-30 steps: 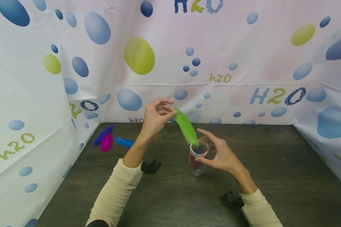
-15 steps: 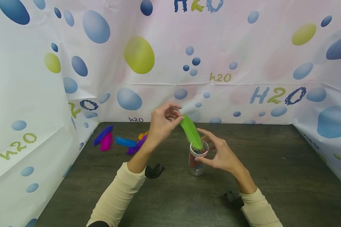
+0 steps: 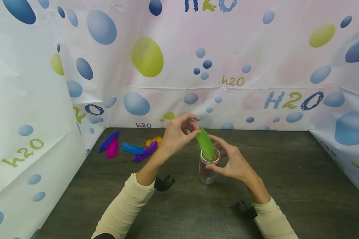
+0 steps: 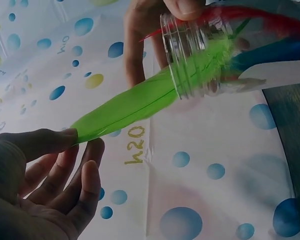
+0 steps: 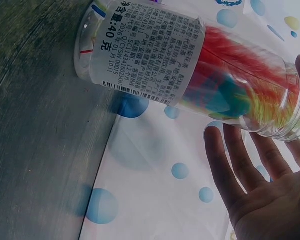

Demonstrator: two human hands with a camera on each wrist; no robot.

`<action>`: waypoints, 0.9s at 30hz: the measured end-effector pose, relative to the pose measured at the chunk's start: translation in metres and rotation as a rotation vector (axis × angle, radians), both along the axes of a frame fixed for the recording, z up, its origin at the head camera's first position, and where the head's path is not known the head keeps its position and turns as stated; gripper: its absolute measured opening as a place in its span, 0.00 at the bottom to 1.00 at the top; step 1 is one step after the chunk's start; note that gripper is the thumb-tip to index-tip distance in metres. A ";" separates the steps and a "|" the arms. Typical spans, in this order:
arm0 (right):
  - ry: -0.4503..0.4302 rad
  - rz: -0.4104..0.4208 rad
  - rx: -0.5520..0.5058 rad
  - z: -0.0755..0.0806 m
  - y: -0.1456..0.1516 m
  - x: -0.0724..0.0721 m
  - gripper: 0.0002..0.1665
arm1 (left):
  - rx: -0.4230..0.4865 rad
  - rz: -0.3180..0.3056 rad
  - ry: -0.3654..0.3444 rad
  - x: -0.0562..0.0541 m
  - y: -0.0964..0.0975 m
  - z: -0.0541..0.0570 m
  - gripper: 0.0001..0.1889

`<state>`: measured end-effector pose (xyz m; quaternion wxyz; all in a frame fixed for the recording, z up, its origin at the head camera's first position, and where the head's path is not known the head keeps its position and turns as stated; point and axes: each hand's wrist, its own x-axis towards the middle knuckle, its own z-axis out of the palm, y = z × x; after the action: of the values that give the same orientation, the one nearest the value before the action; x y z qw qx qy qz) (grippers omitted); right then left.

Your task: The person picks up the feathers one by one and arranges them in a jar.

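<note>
Between thumb and fingers, my left hand (image 3: 179,134) pinches the upper end of a green feather (image 3: 205,142). The feather slants down with its lower part inside the mouth of a clear jar (image 3: 207,179), which stands upright on the table. My right hand (image 3: 233,162) steadies that jar near its rim, thumb in front and fingers around the far side. Red (image 5: 235,55) and blue (image 5: 230,97) feathers show through the jar's wall in the right wrist view, above a white printed label (image 5: 145,50). The left wrist view shows the green feather's fluffy base (image 4: 215,60) within the threaded neck.
On the dark table (image 3: 191,212) at left lie more feathers: dark blue (image 3: 109,141), pink (image 3: 112,149), light blue (image 3: 132,149), purple (image 3: 146,152) and orange (image 3: 154,140). A white spotted backdrop (image 3: 173,49) rises behind and along both sides.
My left hand has moved down and to the right, sliding the green feather deeper into the jar. The purple and orange feathers have come into view behind my arm. My right hand stays put.
</note>
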<state>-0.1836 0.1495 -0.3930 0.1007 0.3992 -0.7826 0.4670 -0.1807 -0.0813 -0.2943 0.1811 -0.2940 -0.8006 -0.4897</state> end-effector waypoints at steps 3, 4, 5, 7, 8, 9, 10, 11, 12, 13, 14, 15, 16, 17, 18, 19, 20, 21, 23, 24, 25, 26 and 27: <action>0.000 0.001 0.003 0.001 0.000 0.000 0.55 | -0.013 -0.015 -0.037 0.001 0.001 -0.003 0.14; 0.000 0.001 0.003 0.001 0.000 0.000 0.55 | -0.020 -0.019 -0.044 0.001 0.001 -0.004 0.15; -0.003 -0.001 0.005 0.001 0.000 0.000 0.54 | -0.030 -0.024 -0.051 0.001 0.002 -0.005 0.15; -0.003 -0.002 0.005 0.001 0.000 0.000 0.54 | -0.049 -0.037 -0.062 0.001 0.003 -0.007 0.15; -0.003 -0.003 0.005 0.001 0.000 0.000 0.54 | -0.058 -0.043 -0.067 0.001 0.004 -0.008 0.15; -0.003 -0.004 0.006 0.001 0.000 0.000 0.54 | -0.068 -0.048 -0.071 0.001 0.005 -0.009 0.15; -0.001 -0.004 0.006 0.001 0.000 0.000 0.54 | -0.078 -0.053 -0.074 0.001 0.006 -0.011 0.15; 0.003 -0.003 0.006 0.001 0.000 0.000 0.54 | -0.086 -0.058 -0.079 0.001 0.007 -0.012 0.15; 0.006 -0.003 0.008 0.001 0.000 0.000 0.54 | -0.093 -0.065 -0.084 0.001 0.008 -0.014 0.15; 0.008 -0.003 0.008 0.001 0.001 0.000 0.54 | -0.101 -0.071 -0.089 0.001 0.008 -0.015 0.15; 0.009 -0.003 0.008 0.000 0.001 0.000 0.54 | -0.108 -0.077 -0.094 0.001 0.009 -0.017 0.15; 0.010 -0.003 0.007 0.000 0.001 0.000 0.54 | -0.114 -0.084 -0.098 0.001 0.010 -0.018 0.15; 0.011 -0.002 0.006 0.000 0.000 0.001 0.54 | -0.121 -0.090 -0.102 0.001 0.010 -0.020 0.16; 0.010 -0.003 0.005 0.000 0.000 0.001 0.54 | -0.127 -0.096 -0.105 0.001 0.011 -0.021 0.15; 0.005 -0.004 0.003 0.001 0.000 0.001 0.54 | -0.132 -0.102 -0.107 0.001 0.012 -0.022 0.15; 0.003 -0.004 0.000 0.001 0.000 0.001 0.54 | -0.140 -0.106 -0.108 0.002 0.012 -0.023 0.15; 0.000 -0.004 -0.001 0.001 0.000 0.001 0.54 | -0.147 -0.109 -0.109 0.002 0.012 -0.023 0.15; -0.002 -0.005 -0.003 0.001 0.000 0.001 0.54 | -0.154 -0.111 -0.109 0.002 0.013 -0.024 0.15; 0.000 -0.009 0.000 0.001 0.000 0.001 0.54 | -0.169 -0.113 -0.111 0.003 0.014 -0.025 0.15; 0.002 -0.010 0.002 0.001 0.000 0.001 0.54 | -0.176 -0.112 -0.113 0.003 0.015 -0.026 0.15; 0.006 -0.011 0.003 0.001 0.001 0.001 0.54 | -0.184 -0.108 -0.116 0.003 0.016 -0.027 0.15; 0.009 -0.013 0.005 0.000 0.001 0.001 0.54 | -0.190 -0.104 -0.119 0.003 0.016 -0.028 0.15; 0.013 -0.014 0.006 0.000 0.001 0.001 0.54 | -0.196 -0.099 -0.122 0.003 0.017 -0.028 0.15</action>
<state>-0.1823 0.1507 -0.3932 0.1077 0.3970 -0.7862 0.4611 -0.1773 -0.0644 -0.3226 0.0779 -0.3188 -0.8388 -0.4343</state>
